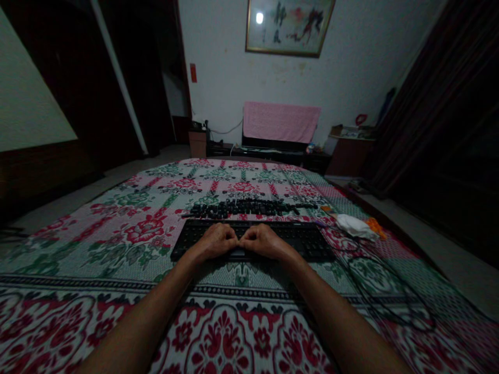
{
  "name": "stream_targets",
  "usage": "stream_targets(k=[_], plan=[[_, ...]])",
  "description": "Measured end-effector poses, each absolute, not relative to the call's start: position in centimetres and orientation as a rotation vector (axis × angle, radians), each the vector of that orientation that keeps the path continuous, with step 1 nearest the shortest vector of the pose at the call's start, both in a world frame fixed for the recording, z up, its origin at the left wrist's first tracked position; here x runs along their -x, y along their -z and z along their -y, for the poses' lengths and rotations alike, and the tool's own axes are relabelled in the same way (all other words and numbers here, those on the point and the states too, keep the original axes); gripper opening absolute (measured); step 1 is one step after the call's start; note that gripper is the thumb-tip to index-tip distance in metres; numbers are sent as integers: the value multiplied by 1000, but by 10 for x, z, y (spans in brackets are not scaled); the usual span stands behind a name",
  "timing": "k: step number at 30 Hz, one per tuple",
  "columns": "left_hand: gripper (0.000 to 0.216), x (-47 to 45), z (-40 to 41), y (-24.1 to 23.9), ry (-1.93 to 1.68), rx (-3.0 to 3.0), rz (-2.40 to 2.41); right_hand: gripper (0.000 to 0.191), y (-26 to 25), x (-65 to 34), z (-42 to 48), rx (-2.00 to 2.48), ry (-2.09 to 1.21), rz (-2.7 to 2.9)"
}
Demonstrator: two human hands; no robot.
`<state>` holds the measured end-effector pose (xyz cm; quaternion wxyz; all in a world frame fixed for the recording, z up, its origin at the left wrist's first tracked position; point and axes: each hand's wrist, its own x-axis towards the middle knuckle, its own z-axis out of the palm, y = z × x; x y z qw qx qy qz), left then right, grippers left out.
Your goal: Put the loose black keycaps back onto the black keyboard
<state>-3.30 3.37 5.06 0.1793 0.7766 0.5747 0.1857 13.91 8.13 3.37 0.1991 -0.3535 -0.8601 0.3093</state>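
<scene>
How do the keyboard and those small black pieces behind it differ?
The keyboard is one long slab; the pieces are many and separate. The keyboard is a neat rectangle, while the pieces lie scattered in a rough band. The keyboard lies beneath the left hand and right hand; the pieces lie beyond both. Both look dark and rest on the cloth.

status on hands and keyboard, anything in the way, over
Left hand and right hand close together over keyboard, any hold hidden. Keyboard flat on patterned cloth, middle covered by hands. Loose black pieces beyond, apart from hands.
</scene>
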Motion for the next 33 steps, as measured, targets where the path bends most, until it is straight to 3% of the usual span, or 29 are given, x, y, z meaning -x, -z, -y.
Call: stream_targets(k=[8,15,33], plan=[[26,36,-37,-44,-609,-2132,-1589,23,-42,-138,-74,1004,-766,2430],[28,38,-39,-42,-828,-1727,-1514,24,-39,-141,-75,951,-752,2387],[31,43,-39,-39,-818,-1828,-1426,20,-40,-138,-75,1034,-801,2372]])
